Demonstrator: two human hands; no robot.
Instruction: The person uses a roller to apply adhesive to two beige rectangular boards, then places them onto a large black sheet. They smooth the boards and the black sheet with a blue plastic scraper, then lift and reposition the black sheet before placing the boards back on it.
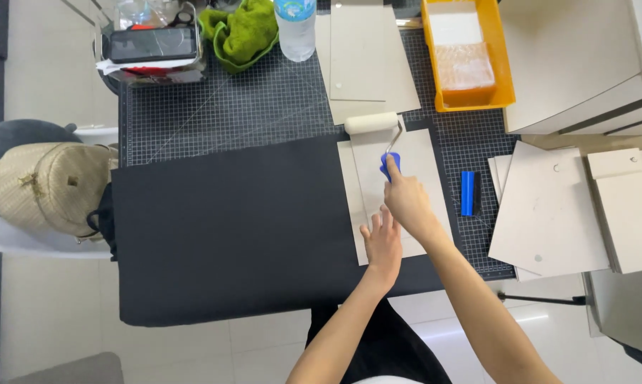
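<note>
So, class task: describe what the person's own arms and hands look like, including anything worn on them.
Both forearms are bare to the picture's lower edge, with no sleeves in view. The left hand and right hand wear no gloves; no rings, watch or bracelet can be made out. Dark clothing shows below, between the arms.

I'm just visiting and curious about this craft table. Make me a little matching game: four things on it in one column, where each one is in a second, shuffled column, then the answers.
Things:
1. paint roller
2. yellow bin
3. green cloth
4. woven bag

Places:
A. off the table's left edge, on a white seat
B. held by its blue handle in the right hand, head at the far end of a pale board
C. far right of the cutting mat
D. far edge, beside a clear water bottle

Pairs: 1-B, 2-C, 3-D, 4-A
</note>
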